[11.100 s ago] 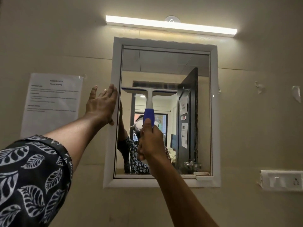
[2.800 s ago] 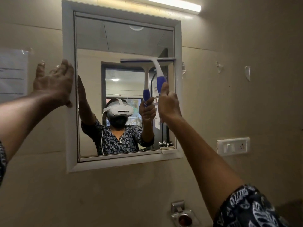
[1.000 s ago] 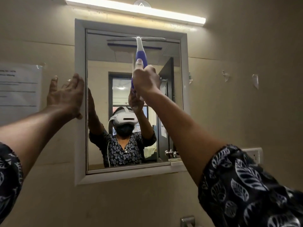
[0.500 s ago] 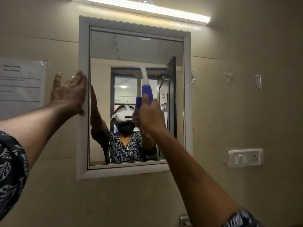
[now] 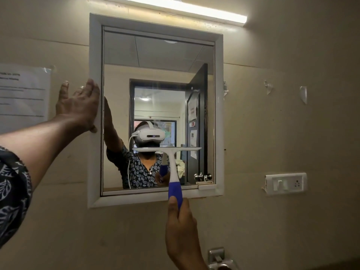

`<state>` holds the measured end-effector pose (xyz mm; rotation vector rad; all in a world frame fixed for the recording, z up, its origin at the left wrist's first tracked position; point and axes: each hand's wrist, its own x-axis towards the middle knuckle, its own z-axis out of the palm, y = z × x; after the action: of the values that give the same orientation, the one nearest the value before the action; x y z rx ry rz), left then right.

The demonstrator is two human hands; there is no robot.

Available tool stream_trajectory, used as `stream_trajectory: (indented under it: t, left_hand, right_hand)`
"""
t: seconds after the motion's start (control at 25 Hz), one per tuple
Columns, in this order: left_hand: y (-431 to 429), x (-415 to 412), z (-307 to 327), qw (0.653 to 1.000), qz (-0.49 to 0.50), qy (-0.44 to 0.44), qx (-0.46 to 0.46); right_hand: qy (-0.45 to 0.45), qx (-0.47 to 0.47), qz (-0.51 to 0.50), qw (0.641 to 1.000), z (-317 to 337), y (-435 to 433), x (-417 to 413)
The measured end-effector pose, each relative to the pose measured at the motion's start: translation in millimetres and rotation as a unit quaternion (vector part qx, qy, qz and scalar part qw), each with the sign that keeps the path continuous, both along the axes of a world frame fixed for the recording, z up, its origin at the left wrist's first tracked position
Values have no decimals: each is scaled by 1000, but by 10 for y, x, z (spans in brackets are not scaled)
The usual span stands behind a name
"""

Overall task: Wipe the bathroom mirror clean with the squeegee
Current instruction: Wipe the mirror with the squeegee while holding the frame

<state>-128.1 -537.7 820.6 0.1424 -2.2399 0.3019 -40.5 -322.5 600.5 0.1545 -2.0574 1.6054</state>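
Closest to the camera, a leaf-patterned sleeve (image 5: pixel 11 191) is filling the lower left edge, and the bare left forearm is reaching up from it toward the wall. The right forearm is rising from the bottom edge, with a metal fitting (image 5: pixel 218 258) just beside it low on the wall.

The right hand (image 5: pixel 181 228) is gripping the squeegee (image 5: pixel 171 166) by the blue end of its handle. Its fingers are clamped round the grip and the thumb is lying up along it. This hand is sitting below the mirror's lower edge. The handle is standing upright across the bottom of the white frame (image 5: pixel 95 172). The white blade is lying level across the lower right part of the mirror (image 5: pixel 155 65) and appears to be against the glass.

The left hand (image 5: pixel 78 106) is resting flat on the left side of the frame, about halfway up. Its fingers (image 5: pixel 88 90) are straight, mostly together and holding nothing.

On the beige wall (image 5: pixel 292 133), a printed notice (image 5: pixel 23 94) is hanging left of the mirror. A white switch plate (image 5: pixel 285 184) is sitting to the right, near the level of the mirror's bottom edge. Scraps of tape (image 5: pixel 303 94) are sticking higher up on that side. A lit light bar (image 5: pixel 185 10) is glowing above the frame.

In the glass, the person's headset, patterned top and an open dark door are showing.
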Motion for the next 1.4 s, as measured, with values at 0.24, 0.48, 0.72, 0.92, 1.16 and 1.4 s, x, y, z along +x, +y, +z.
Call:
stream_trajectory:
  t: [0.24, 0.48, 0.72, 0.92, 1.16, 1.4]
  left_hand:
    - [-5, 24, -11, 1000, -12, 2, -1]
    - [4, 37, -17, 1000, -13, 1, 2]
    - [11, 30, -8, 1000, -12, 2, 6]
    - [-17, 2, -4, 1000, -11, 4, 3]
    - [-16, -32, -9, 1000, -11, 8, 5]
    - [-10, -34, -12, 1000, -7, 11, 5]
  right_hand:
    - [-49, -3, 9, 999, 77, 33, 130]
    - [-100, 22, -55, 993, -260, 10, 192]
    - [-116, 40, -60, 991, -198, 81, 371]
    - [69, 26, -1, 997, 1001, 348, 413]
    - [123, 19, -1, 992, 2242, 585, 137]
    - [121, 24, -19, 992, 2699, 527, -105]
